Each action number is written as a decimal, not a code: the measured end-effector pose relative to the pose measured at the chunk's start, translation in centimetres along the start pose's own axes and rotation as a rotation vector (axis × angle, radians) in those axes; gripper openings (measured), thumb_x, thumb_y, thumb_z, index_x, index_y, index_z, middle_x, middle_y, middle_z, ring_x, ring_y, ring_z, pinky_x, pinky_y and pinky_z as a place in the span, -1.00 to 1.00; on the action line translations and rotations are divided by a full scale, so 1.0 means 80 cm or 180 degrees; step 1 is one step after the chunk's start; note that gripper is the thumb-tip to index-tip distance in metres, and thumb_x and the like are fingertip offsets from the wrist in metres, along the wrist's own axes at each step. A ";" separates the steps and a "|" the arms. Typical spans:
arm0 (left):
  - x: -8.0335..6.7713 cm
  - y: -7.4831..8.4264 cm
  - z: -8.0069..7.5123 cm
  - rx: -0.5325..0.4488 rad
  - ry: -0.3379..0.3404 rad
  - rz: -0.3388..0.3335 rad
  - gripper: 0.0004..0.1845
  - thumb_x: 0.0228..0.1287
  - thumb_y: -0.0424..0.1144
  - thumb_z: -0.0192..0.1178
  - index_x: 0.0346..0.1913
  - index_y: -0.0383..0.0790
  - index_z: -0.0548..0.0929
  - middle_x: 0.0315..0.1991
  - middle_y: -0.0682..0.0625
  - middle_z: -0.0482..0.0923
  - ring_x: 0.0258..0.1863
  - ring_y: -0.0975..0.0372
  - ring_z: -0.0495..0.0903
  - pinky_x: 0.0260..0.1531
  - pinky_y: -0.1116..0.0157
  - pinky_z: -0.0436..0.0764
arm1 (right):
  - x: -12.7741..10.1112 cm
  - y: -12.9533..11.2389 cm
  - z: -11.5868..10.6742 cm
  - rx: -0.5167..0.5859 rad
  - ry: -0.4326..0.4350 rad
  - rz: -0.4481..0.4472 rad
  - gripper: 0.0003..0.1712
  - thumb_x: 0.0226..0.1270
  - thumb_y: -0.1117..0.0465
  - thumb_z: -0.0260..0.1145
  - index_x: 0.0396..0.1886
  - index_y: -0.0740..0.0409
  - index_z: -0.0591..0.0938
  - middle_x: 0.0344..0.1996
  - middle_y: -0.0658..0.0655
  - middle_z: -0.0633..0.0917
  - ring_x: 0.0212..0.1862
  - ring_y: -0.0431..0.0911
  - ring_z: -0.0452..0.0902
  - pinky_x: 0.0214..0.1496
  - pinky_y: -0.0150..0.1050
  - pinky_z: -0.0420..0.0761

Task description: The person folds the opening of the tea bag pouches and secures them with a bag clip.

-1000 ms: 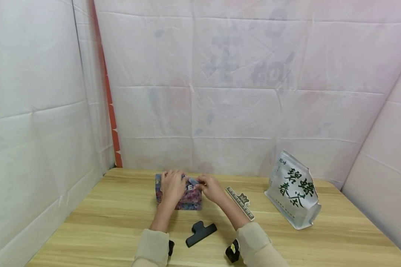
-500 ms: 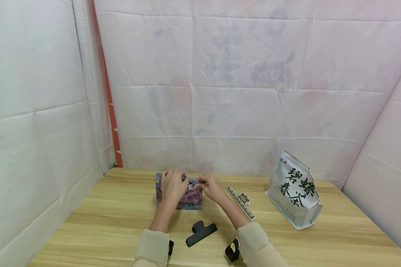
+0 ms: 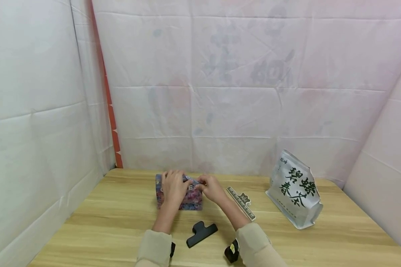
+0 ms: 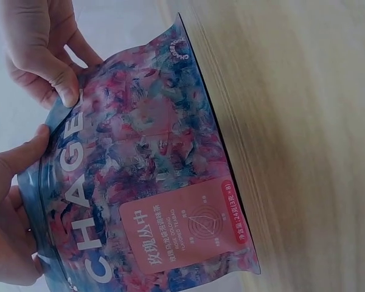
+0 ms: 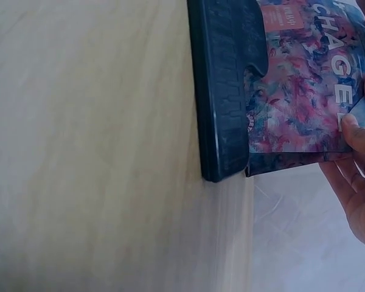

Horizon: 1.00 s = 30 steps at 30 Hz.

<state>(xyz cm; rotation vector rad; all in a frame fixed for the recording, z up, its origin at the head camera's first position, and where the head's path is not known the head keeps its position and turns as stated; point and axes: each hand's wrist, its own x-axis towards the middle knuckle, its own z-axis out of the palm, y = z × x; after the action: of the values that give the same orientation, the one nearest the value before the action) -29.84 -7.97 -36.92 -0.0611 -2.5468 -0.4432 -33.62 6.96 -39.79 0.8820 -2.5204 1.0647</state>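
Observation:
A blue and pink tea pouch (image 3: 192,198) with white CHAGEE lettering lies near the table's back edge. My left hand (image 3: 173,188) grips its top edge from the left, the thumb on the front and the other fingers partly hidden. At the upper right corner my right hand (image 3: 213,189) pinches the pouch, thumb in front. In the left wrist view the top of the pouch (image 4: 152,121) is folded over near my right hand (image 4: 42,52). The right wrist view shows my right thumb and fingers (image 5: 360,188) on that corner.
A black clip (image 3: 201,234) lies in front of the pouch. Beside my right forearm is a clip with a piano-key print (image 3: 241,203). A silver tea bag (image 3: 295,193) with green characters stands at the right. White cloth (image 3: 234,111) hangs behind the wooden table (image 3: 113,222).
My left thumb has shifted slightly to the right along the pouch's top edge. Both hands otherwise keep their places, and the clips and silver bag have not moved.

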 end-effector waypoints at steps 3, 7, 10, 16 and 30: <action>-0.001 0.000 0.001 0.0018 -0.0011 -0.0030 -0.69 -0.05 0.02 0.38 -0.32 -0.11 0.68 -0.33 0.02 0.59 -0.21 0.11 0.48 0.05 0.11 0.25 | 0.000 0.000 0.001 -0.0016 -0.0008 0.0011 -0.89 0.22 0.28 0.27 -0.42 0.26 0.61 -0.44 0.03 0.53 -0.40 -0.10 0.52 -0.45 -0.34 0.49; -0.001 0.000 0.000 0.0003 -0.0003 -0.0018 -0.70 -0.05 0.01 0.39 -0.32 -0.12 0.68 -0.33 0.02 0.59 -0.22 0.11 0.49 0.04 0.11 0.26 | 0.000 0.000 0.001 -0.0018 -0.0021 0.0024 -0.89 0.23 0.28 0.26 -0.42 0.25 0.60 -0.45 0.03 0.52 -0.42 -0.10 0.50 -0.47 -0.32 0.47; 0.000 -0.001 0.000 -0.0016 -0.0004 -0.0004 -0.70 -0.05 0.01 0.39 -0.33 -0.13 0.67 -0.33 0.01 0.59 -0.22 0.10 0.49 0.04 0.11 0.26 | 0.000 -0.001 0.001 0.0005 -0.0009 0.0057 -0.90 0.22 0.29 0.27 -0.40 0.26 0.60 -0.45 0.03 0.53 -0.42 -0.12 0.49 -0.48 -0.32 0.47; 0.000 0.000 0.000 -0.0036 -0.0030 -0.0004 -0.70 -0.04 0.01 0.38 -0.34 -0.13 0.66 -0.33 0.01 0.58 -0.21 0.10 0.48 0.03 0.11 0.25 | -0.002 0.000 0.002 0.0056 0.0061 0.0084 -0.95 0.20 0.33 0.29 -0.40 0.25 0.59 -0.50 0.00 0.50 -0.48 -0.15 0.40 -0.50 -0.31 0.42; 0.001 -0.001 0.002 -0.0059 0.0012 0.0008 -0.68 -0.05 0.03 0.38 -0.32 -0.12 0.68 -0.35 0.02 0.59 -0.23 0.11 0.48 0.04 0.10 0.25 | -0.009 -0.006 -0.006 0.0166 -0.0105 -0.0023 -0.94 0.25 0.36 0.23 -0.30 0.24 0.61 -0.40 0.05 0.50 -0.30 -0.05 0.50 -0.20 -0.17 0.57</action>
<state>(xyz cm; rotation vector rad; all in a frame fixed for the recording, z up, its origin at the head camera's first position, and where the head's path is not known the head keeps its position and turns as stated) -29.99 -7.95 -37.06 -0.0702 -2.5388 -0.4654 -32.81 7.37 -39.52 0.9293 -2.5247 1.1274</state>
